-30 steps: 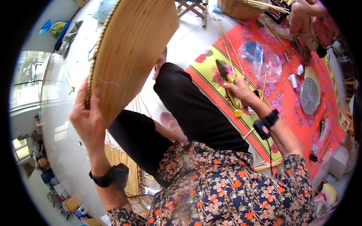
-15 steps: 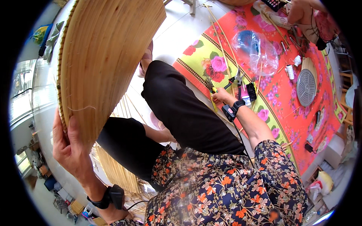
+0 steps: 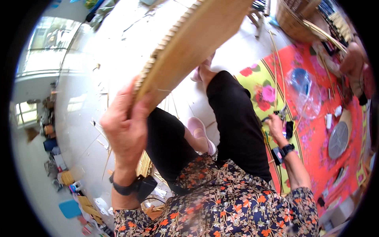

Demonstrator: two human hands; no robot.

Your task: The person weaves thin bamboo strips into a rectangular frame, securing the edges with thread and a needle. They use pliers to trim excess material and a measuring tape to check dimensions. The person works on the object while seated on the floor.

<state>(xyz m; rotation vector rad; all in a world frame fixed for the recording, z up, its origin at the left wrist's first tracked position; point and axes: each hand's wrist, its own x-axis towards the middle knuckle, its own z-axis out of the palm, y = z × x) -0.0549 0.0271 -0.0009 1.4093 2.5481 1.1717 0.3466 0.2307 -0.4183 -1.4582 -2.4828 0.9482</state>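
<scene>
My left hand is closed around the near end of a curved panel of narrow bamboo-coloured strips, thumb on its face. The panel is raised edge-on, its stepped strip ends showing along the left side. To the right, my right hand is down at the edge of a floral cloth, fingers closed at the dark handle of a pair of pliers; the grip is small and partly hidden. Beside that hand lies a yellow-handled tool, with a small black item on its other side.
The red floral cloth carries long thin strips, a clear plastic bag, white thread spools and a round grey perforated disc. A wicker basket stands far right. Another person's hand is at the right edge.
The view has swung left. The panel has turned from broad face to edge-on in my left hand. My right hand has shifted from the yellow-handled tool to the dark-handled pliers.
</scene>
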